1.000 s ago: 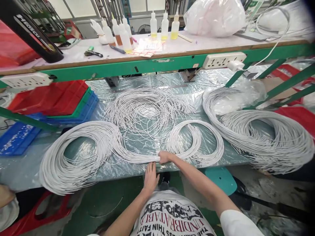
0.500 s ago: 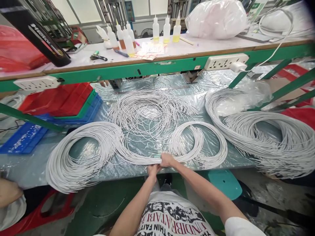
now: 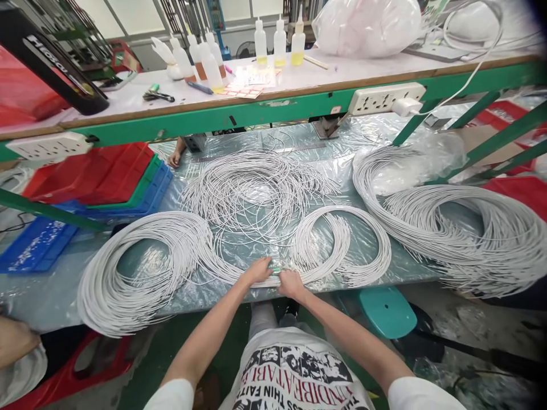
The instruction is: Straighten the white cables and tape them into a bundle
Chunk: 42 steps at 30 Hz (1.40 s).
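White and thin-stranded: a wire bundle (image 3: 228, 275) at the middle of the table's (image 3: 55, 307) front edge, between the large coil (image 3: 100, 279) near the front left corner and the double loop (image 3: 383, 245) just right of the middle. Gripped in the right hand (image 3: 291, 283), fist closed; covered by the left hand (image 3: 259, 270), with finger closure too hidden to tell. Between both, a small green strip (image 3: 276, 271), nature unclear.

Already gathered, judging by the lie: these coils and the thick coil (image 3: 508, 228) toward the right end. Seemingly unfinished: work at the strip. Ungathered: the tangled heap (image 3: 209, 191) toward the back edge.
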Each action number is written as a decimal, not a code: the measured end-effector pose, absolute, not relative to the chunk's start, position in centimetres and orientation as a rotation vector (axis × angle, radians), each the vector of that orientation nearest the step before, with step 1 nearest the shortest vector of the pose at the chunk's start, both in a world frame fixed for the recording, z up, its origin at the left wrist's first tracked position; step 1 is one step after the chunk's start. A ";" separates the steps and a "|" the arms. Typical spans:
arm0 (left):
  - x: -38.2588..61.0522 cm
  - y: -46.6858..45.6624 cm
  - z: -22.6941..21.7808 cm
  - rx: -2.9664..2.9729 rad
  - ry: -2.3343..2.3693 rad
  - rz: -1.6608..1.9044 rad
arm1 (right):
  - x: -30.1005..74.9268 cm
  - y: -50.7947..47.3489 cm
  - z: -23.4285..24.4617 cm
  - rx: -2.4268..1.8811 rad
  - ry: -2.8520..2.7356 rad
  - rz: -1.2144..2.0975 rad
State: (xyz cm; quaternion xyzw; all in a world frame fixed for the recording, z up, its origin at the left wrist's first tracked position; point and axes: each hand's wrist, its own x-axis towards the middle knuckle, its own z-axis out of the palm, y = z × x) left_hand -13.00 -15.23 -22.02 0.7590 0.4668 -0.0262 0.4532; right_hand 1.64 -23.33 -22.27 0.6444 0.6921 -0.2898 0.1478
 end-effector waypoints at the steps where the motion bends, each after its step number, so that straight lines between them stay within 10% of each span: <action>1: -12.6 -14.3 -22.3 1.917 1.102 -0.147 | 1.7 -23.3 -22.3 1.848 1.994 -0.832; 42: -9.9 -13.2 -23.7 2.412 0.936 -0.625 | 2.9 -22.4 -23.2 1.727 1.930 -0.941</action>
